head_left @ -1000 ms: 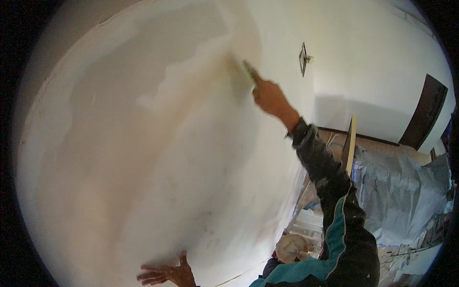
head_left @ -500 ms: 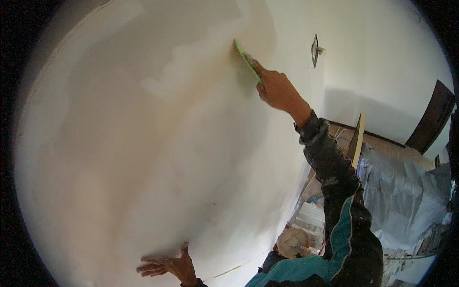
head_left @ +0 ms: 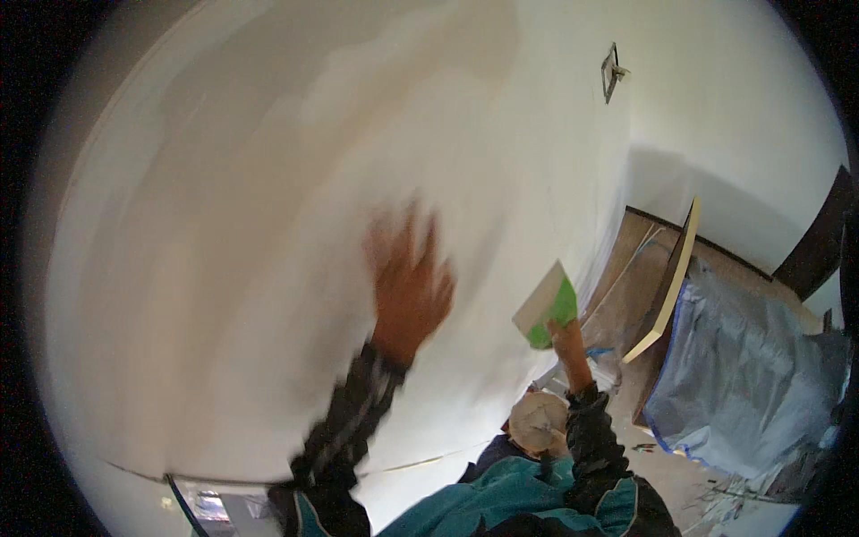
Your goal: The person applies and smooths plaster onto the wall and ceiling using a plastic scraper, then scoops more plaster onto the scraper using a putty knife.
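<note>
A white wall (head_left: pixel 268 224) with patches of darker, duller filler fills most of the view. My left hand (head_left: pixel 410 286) is raised in front of it with its fingers spread, blurred by motion; I cannot tell whether it touches the surface. My right hand (head_left: pixel 565 338) is lower, near my chest, and grips a flat green and white spreader (head_left: pixel 546 309) that tilts up and away from the wall. Both dark sleeves rise from the lower edge, above a teal jacket.
A small wall box (head_left: pixel 611 72) with loose wires sits high on the right. A round white tub (head_left: pixel 537 422) lies below my right hand. A pale board (head_left: pixel 667 286) leans by a blue plastic sheet (head_left: pixel 743 376) over the floor. A dark door (head_left: pixel 819 242) stands far right.
My right hand came down from the top of the wall with the spreader to chest height. My left hand rose from low on the wall to the middle.
</note>
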`<action>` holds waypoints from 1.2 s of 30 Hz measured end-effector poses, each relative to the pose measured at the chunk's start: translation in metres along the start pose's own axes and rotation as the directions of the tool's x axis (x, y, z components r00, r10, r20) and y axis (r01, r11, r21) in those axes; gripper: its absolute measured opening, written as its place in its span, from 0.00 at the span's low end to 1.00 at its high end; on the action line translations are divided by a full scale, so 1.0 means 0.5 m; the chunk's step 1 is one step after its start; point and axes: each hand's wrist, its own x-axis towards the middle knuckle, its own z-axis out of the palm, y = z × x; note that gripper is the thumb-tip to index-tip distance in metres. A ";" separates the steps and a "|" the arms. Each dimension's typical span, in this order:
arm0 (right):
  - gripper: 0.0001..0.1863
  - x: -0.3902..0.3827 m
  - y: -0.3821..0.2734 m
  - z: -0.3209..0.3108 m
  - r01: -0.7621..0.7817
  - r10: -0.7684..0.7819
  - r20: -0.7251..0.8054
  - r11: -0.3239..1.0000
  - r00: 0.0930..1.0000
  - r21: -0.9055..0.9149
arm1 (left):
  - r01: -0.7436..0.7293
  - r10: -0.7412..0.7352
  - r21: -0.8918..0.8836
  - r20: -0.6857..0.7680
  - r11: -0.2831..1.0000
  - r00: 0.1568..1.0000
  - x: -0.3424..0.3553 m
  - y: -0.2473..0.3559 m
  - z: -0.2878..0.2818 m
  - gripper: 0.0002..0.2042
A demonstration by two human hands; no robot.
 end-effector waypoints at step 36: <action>0.20 0.064 -0.110 -0.008 0.271 -0.268 -0.042 0.952 0.963 0.143 | -0.185 0.196 -0.117 0.090 0.976 0.976 0.014 -0.063 -0.028 0.30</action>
